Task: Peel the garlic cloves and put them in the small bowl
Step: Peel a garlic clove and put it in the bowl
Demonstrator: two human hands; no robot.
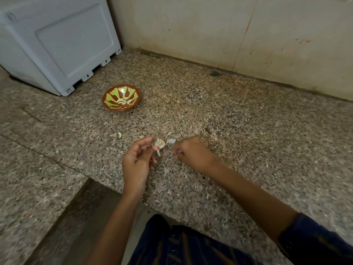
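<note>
Speckled granite worktop point(248, 131) fills pretty much the whole view, running back to a stained beige tile wall point(210, 31) and dropping off at the near-left edge to a lower ledge that's too blurry to read. Up in the far-left corner sits a big pale grey plastic appliance point(57, 41), cut off by the frame so no clue what it actually is, just a panelled side and little feet. At the bottom you get a dark blue striped shirt point(181, 249), also cropped, plus a dark sleeve point(315, 240) on the right arm.

Left hand point(136, 161) is held just above the worktop, and its fingers point(148, 140) pinch a garlic cloves bit point(159, 144), a pale lump with a thin stem poking down. Can't tell how much of it is peeled. Right hand point(191, 152) is just beside it, curled up knuckles-toward-camera, pinching a whitish papery skin point(171, 140) that runs toward the garlic; its fingertips are mostly hidden.

Small bowl point(121, 97), red-brown with green petal pattern, stands well apart from the hands, near the appliance, with a couple of pale curved cloves inside. One loose pale piece point(119, 134) lies on the worktop left of the hands, clove or husk, hard to say.
</note>
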